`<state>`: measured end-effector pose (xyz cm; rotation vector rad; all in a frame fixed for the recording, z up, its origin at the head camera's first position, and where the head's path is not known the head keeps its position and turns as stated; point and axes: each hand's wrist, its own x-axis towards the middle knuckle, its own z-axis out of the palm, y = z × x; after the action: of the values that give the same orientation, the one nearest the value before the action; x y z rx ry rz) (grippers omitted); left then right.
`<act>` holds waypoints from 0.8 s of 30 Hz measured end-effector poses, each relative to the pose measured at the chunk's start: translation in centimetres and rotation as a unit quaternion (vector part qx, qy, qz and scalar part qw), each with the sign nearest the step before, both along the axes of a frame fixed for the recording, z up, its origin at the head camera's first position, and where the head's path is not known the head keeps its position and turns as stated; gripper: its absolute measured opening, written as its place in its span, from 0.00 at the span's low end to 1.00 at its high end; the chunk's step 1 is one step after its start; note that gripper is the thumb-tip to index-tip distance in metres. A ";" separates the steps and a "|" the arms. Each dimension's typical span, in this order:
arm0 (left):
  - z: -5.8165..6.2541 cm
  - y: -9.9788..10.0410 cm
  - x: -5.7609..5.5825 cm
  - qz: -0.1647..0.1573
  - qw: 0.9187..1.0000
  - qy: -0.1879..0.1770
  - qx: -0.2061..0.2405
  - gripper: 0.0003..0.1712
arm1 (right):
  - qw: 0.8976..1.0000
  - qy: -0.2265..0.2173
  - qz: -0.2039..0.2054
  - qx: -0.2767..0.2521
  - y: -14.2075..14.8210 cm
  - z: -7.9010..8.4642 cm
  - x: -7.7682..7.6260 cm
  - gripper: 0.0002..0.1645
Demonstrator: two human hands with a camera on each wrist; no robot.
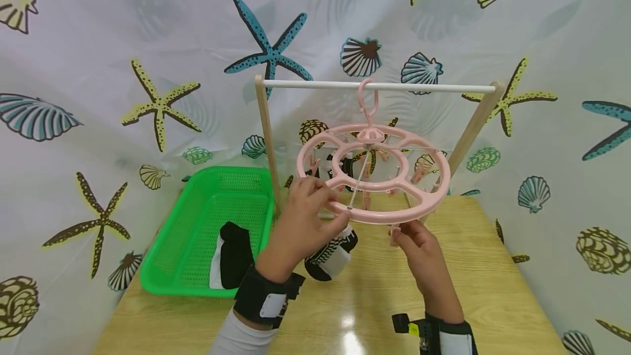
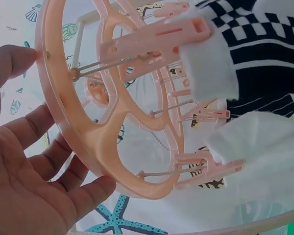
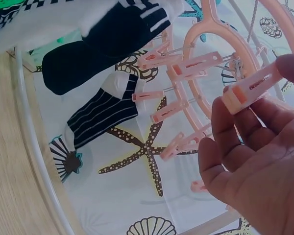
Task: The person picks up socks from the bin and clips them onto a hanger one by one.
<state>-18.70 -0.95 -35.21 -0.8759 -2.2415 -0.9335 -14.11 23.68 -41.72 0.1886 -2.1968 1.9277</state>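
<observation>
A pink round drying hanger (image 1: 389, 216) hangs by its hook from a white rod. My left hand (image 1: 307, 218) holds its outer ring at the front left, thumb and fingers about the rim (image 2: 71, 117). Below the ring's front right, my right hand (image 1: 423, 245) pinches a pink clothespin (image 3: 252, 88) between thumb and fingers. Nothing is clipped in that pin. Near my left hand, a black and white checkered sock (image 1: 335, 253) hangs from clips, partly hidden by the hand. Farther back, a striped black sock (image 3: 105, 110) hangs from another pin. Several other pins dangle bare.
A green basket (image 1: 197, 179) stands at the left, with a black and white sock (image 1: 234, 256) in it. The white rod (image 1: 315, 85) rests on wooden posts (image 1: 475, 125) on the wooden table (image 1: 473, 267). A shell and starfish patterned cloth hangs behind.
</observation>
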 end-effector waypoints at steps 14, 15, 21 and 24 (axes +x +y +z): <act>0.6 -0.8 -0.3 -0.029 0.997 -0.068 -0.016 0.09 | 0.999 0.026 -0.010 -0.027 -0.1 -0.2 0.7 0.12; 0.6 -0.9 -0.3 -0.030 0.997 -0.073 -0.018 0.09 | 0.999 0.027 -0.009 -0.025 -0.2 -0.2 0.8 0.12; 0.6 -1.2 -0.5 -0.036 0.994 -0.094 -0.034 0.08 | 0.999 0.044 -0.012 0.005 -0.4 0.0 1.0 0.12; 0.7 -1.4 -0.6 -0.038 0.994 -0.095 -0.041 0.09 | 0.998 0.058 -0.016 0.010 -0.6 0.0 1.1 0.09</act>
<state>-19.33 -2.31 -34.54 -0.9494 -2.4379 -1.0025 -12.97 23.08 -41.68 0.2587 -2.1310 1.8310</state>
